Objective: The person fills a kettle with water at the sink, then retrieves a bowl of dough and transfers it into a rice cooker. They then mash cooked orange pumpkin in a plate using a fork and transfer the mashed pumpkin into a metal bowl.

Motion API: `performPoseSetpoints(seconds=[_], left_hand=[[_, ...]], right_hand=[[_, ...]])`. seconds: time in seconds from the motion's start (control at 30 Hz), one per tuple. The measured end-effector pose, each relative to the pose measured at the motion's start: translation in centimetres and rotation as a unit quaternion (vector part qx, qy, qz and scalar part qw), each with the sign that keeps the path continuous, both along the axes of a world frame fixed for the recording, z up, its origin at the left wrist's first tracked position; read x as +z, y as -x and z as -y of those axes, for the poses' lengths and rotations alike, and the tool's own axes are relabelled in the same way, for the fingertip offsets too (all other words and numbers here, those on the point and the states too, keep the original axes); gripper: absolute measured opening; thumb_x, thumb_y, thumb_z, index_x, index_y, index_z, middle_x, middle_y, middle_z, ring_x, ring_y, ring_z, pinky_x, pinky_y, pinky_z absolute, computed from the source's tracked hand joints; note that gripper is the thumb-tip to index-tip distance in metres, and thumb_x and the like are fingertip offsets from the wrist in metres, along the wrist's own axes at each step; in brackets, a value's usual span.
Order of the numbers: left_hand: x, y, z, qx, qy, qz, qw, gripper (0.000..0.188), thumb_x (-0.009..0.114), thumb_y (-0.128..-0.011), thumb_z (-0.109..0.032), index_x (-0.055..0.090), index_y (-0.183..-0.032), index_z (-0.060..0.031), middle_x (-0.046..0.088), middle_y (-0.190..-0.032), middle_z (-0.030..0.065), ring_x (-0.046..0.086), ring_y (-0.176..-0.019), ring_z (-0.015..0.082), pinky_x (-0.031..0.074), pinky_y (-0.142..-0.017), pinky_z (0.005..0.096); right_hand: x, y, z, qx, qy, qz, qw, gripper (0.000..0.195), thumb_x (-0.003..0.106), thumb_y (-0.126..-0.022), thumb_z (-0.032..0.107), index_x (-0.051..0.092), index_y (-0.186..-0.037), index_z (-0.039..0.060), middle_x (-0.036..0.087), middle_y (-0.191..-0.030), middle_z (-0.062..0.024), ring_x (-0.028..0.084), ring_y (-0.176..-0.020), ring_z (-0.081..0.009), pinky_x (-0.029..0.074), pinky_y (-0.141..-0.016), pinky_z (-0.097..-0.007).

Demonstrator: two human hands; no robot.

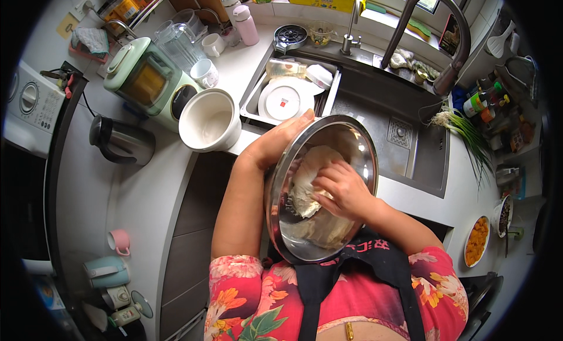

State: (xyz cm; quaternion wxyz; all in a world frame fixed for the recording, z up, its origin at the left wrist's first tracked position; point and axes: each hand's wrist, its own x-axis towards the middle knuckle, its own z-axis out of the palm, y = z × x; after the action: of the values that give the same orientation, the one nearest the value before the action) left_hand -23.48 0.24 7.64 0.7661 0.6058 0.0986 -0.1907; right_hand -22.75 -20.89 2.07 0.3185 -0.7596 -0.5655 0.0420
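A large stainless steel mixing bowl [327, 237] is tilted against the front of my dark apron. My left hand [283, 136] wraps around the outside of its far rim, with part of the fingers hidden behind the metal. Inside the bowl lies a pale lump of dough [308, 182], rough and floury at its lower end. My right hand [341, 187] is in the bowl with curled fingers touching the dough; whether the fingertips grip it cannot be seen.
Beyond the bowl is a sink [396, 103] with a tall faucet [462, 46] and a dish rack [246, 108] of plates. A white ceramic pot [211, 121] stands at the counter's edge on the left. Spring onions [468, 132] and a dish of orange pieces [477, 242] are on the right.
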Motion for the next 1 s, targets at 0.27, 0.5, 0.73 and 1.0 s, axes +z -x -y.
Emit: performPoseSetpoints(seconds=[0.27, 0.5, 0.73, 1.0], left_hand=[[1.7, -0.4, 0.8, -0.041, -0.035, -0.019, 0.998, 0.050, 0.037, -0.095, -0.048, 0.057, -0.104, -0.0032, 0.058, -0.084, 0.0034, 0.050, -0.074, 0.0081, 0.043, -0.065, 0.0222], [2.0, -0.5, 1.5, -0.067, -0.043, 0.037, 0.996, 0.048, 0.034, -0.098, -0.042, 0.059, -0.097, -0.0013, 0.057, -0.084, 0.0018, 0.048, -0.075, 0.0080, 0.043, -0.068, 0.0234], [0.7, -0.8, 0.9, -0.050, -0.037, 0.041, 0.997, 0.045, 0.035, -0.098, -0.040, 0.059, -0.099, -0.0020, 0.057, -0.087, 0.0003, 0.048, -0.080, 0.0064, 0.044, -0.071, 0.0234], [2.0, -0.5, 0.7, -0.067, -0.023, 0.026, 0.997, 0.044, 0.036, -0.098, -0.040, 0.058, -0.099, -0.0024, 0.055, -0.083, -0.0009, 0.046, -0.074, 0.0063, 0.043, -0.065, 0.0224]], right_hand=[[0.6, -2.8, -1.4, -0.100, -0.068, -0.068, 0.990, 0.026, 0.058, -0.080, 0.014, 0.058, -0.104, 0.0056, 0.058, -0.102, -0.0162, 0.055, -0.094, -0.0362, 0.046, -0.082, -0.0424], [-0.8, -2.0, -3.3, -0.081, -0.042, -0.179, 0.980, 0.015, 0.051, -0.081, 0.015, 0.061, -0.084, 0.0043, 0.061, -0.083, -0.0183, 0.058, -0.078, -0.0374, 0.047, -0.070, -0.0443], [0.7, 2.8, -1.7, 0.113, 0.067, -0.060, 0.990, 0.018, 0.057, -0.082, 0.019, 0.063, -0.089, 0.0032, 0.061, -0.079, -0.0150, 0.059, -0.078, -0.0312, 0.046, -0.070, -0.0402], [-0.6, -3.6, -2.9, -0.104, -0.066, -0.151, 0.981, 0.018, 0.054, -0.080, 0.010, 0.062, -0.095, 0.0040, 0.061, -0.089, -0.0182, 0.059, -0.082, -0.0367, 0.048, -0.071, -0.0427]])
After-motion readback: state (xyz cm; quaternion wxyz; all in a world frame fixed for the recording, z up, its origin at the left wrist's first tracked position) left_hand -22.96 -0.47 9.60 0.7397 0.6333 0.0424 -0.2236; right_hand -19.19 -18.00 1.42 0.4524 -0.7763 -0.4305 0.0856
